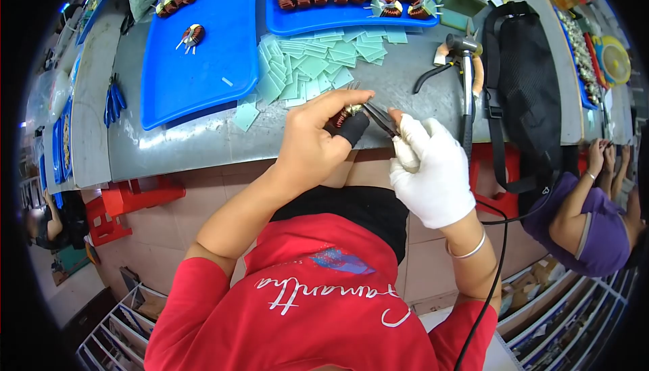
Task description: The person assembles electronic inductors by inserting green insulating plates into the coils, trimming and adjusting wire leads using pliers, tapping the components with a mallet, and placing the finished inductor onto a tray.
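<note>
My left hand [314,138], bare with a black cover on the thumb, grips a small copper-wound coil [343,115] above the table's front edge. My right hand [433,168], in a white glove, is closed round a pair of pliers [382,119], whose jaws point at the coil. Whether the jaws touch it I cannot tell. Thin green plates [311,67] lie in a loose pile beyond my hands. A blue tray [196,90] at the left holds several coils, one lying alone [193,35]. Rows of coils with green plates fill a second blue tray [291,28].
A hammer [466,73] and black-handled pliers [433,77] lie at the right, beside a black bag [531,94]. Blue-handled cutters [113,103] lie at the left. Red stools [142,194] stand below the table. A person in purple [588,222] sits at the far right.
</note>
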`<state>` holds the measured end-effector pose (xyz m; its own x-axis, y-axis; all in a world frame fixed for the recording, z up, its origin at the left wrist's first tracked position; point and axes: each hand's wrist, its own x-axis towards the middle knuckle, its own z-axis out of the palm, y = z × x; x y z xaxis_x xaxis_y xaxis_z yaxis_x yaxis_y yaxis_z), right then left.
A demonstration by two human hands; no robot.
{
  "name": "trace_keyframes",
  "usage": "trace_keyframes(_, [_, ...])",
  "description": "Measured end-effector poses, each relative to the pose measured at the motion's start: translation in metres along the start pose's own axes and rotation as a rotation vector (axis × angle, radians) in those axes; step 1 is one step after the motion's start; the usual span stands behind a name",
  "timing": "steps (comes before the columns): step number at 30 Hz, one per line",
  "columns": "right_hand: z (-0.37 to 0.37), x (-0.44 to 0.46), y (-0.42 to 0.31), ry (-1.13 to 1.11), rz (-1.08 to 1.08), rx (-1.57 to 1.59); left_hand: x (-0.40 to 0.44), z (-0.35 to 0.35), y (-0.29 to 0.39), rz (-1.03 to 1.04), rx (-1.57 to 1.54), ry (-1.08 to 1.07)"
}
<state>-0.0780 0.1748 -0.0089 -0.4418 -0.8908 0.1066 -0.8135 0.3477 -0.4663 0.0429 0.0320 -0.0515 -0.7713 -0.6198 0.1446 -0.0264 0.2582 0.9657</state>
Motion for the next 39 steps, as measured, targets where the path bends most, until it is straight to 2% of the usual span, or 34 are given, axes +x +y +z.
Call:
trace_keyframes(1, [-0.004, 0.001, 0.0, 0.009, -0.01, 0.01, 0.0, -0.001, 0.001, -0.004, 0.002, 0.002])
trace_keyframes(3, [-0.01, 0.001, -0.003, 0.02, -0.011, 0.007, 0.003, -0.002, 0.001, -0.135, -0.218, -0.052])
trace_keyframes(7, [-0.01, -0.004, -0.01, 0.018, 0.012, 0.024, 0.006, -0.006, 0.006, -0.153, -0.295, -0.089])
trace_keyframes(12, [-0.013, -0.004, -0.018, 0.003, -0.021, -0.055, 0.006, -0.008, 0.007, -0.148, -0.22, -0.194])
trace_keyframes(16, [-0.013, -0.004, -0.021, 0.027, -0.049, -0.142, 0.007, -0.009, 0.007, -0.133, -0.19, -0.188])
trace_keyframes(20, [-0.01, -0.004, -0.022, 0.029, -0.015, -0.134, 0.008, -0.008, 0.006, -0.041, -0.063, -0.168])
trace_keyframes(26, [-0.01, -0.004, -0.022, 0.014, -0.057, -0.285, 0.01, -0.009, 0.003, 0.096, 0.043, -0.158])
trace_keyframes(32, [-0.008, -0.008, -0.022, -0.075, 0.036, -0.151, 0.006, 0.0, -0.006, 0.193, 0.085, -0.08])
trace_keyframes(34, [-0.008, -0.009, -0.023, -0.119, 0.125, -0.013, 0.005, 0.006, -0.01, 0.212, 0.068, -0.036])
trace_keyframes(39, [-0.002, -0.012, -0.028, -0.082, 0.211, 0.144, 0.005, 0.02, -0.01, 0.239, 0.014, 0.102])
